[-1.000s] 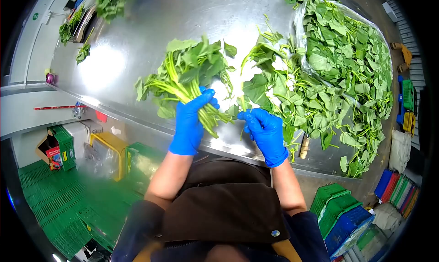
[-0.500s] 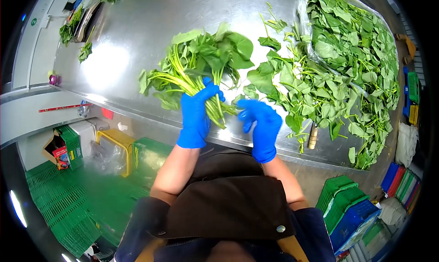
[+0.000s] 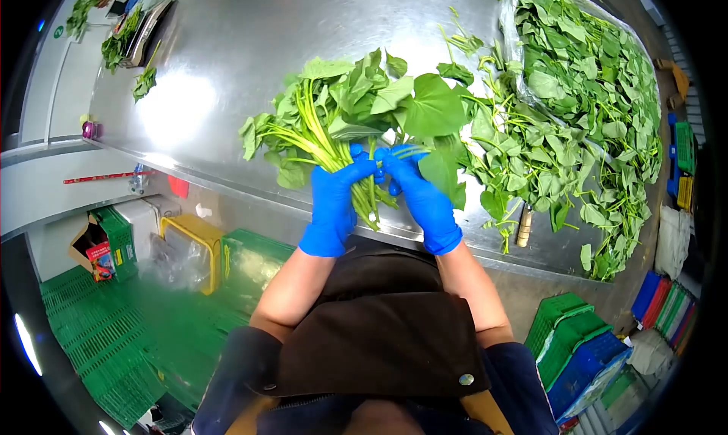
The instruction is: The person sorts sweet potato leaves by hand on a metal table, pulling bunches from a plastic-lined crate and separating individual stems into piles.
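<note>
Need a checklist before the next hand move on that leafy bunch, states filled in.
1. Blue-gloved left hand closed around the long-stemmed green leafy bunch: ok.
2. Grip of the blue-gloved right hand: cannot tell, crowded by greenery.
3. Bunch's lower stem ends level: not ok, staggered.
4. Light wooden cylindrical handle clear of both hands: ok, lies apart on the shiny metal table.
5. Loose green leafy stems available: ok, heaped at right.

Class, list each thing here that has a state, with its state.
Bunch of greens, held
Left hand, closed around the bunch
Right hand, fingers bent at the bunch; grip unclear
Loose greens, heaped and spread
Metal table, partly covered
Wooden handle, lying flat
Cardboard box, open
</note>
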Demonstrator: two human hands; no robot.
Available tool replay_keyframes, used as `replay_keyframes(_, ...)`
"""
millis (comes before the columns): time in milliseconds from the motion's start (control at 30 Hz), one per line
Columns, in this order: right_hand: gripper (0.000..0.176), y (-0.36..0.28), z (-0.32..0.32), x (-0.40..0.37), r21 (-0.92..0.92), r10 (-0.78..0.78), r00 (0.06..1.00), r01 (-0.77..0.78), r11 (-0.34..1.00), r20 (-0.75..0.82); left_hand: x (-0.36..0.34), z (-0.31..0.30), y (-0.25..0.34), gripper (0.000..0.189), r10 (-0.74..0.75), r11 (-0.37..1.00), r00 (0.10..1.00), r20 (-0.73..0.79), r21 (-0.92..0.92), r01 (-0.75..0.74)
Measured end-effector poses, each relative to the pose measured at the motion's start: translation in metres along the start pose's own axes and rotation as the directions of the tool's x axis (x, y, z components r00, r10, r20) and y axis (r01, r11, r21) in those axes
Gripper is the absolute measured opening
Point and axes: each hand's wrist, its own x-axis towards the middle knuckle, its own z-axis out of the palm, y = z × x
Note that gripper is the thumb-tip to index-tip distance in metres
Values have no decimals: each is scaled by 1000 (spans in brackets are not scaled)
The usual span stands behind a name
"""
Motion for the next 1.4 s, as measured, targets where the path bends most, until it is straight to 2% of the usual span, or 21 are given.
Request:
replay_keyframes(33,15,4,5,-2,93,4,1000,-4,996,-1,1,-2,1,32,15,999,1000,-15,-41,-15)
replay_keyframes(100,15,4,14,-12,4,-40,995,41,999,-96,1,-4,6,29,37,992,998,-43,-119,-42)
replay_keyframes(133,16,7,11,-14,7,-194,976,195,981,-95,3,-7,9,28,47,986,997,-60,-158,-56)
replay_keyframes(233,23,2,-14,-8,-50,-336,912,333,941,-235,19,-36,34,21,74,973,990,-118,-211,-98)
replay_keyframes(300,32,3,-52,6,379,-133,912,290,879,-389,29,-59,48,21,103,948,985,-139,-285,-140)
replay_keyframes(400,42,-9,-67,21,192,82,957,-28,981,-277,52,-94,46,16,147,919,981,-124,-351,-181)
replay_keyframes(433,51,-5,-65,24,-210,69,969,-120,970,-236,60,-106,41,14,136,915,985,-110,-368,-168)
replay_keyframes(467,55,-1,-58,22,-562,-97,978,-24,826,-185,66,-117,32,17,94,911,988,-121,-390,-135)
replay_keyframes(500,60,2,-45,21,-829,-236,969,72,554,-74,71,-120,27,20,55,905,990,-128,-413,-103)
replay_keyframes(633,63,15,-30,43,-980,-325,932,190,60,161,71,-124,21,32,-27,842,1000,10,-539,29)
replay_keyframes(667,51,26,-37,52,-972,-337,930,200,121,150,69,-120,25,41,-66,837,997,-45,-546,31)
replay_keyframes(767,31,44,-66,71,-931,-511,855,253,262,88,61,-126,41,44,-14,853,981,192,-510,112)
replay_keyframes(800,19,32,-61,66,-692,-378,913,173,701,-155,59,-128,46,46,-45,797,984,171,-588,139)
replay_keyframes(833,21,14,-56,61,-339,-168,941,61,939,-295,57,-127,52,46,-39,710,972,231,-678,189)
replay_keyframes(867,23,10,-60,58,-142,-102,937,57,988,-335,53,-122,54,45,-29,718,989,144,-685,121)
replay_keyframes(900,25,6,-64,56,59,-32,934,57,997,-357,44,-105,63,45,-15,724,998,58,-688,51)
replay_keyframes(933,28,8,-69,53,117,-24,941,67,991,-338,41,-96,65,28,7,707,1000,19,-707,9)
replay_keyframes(1000,29,9,-72,45,170,-1,935,65,983,-354,40,-89,64,13,86,798,991,98,-602,-10)
replay_keyframes(1067,29,4,-71,36,189,7,939,62,980,-344,36,-78,65,23,99,853,987,129,-522,-17)
replay_keyframes(1300,32,-4,-59,11,188,4,975,38,981,-222,25,-39,51,12,66,963,997,-49,-258,-77)
replay_keyframes(1400,35,-10,-53,-2,199,-15,989,44,979,-145,24,-43,41,13,64,940,998,3,-335,-60)
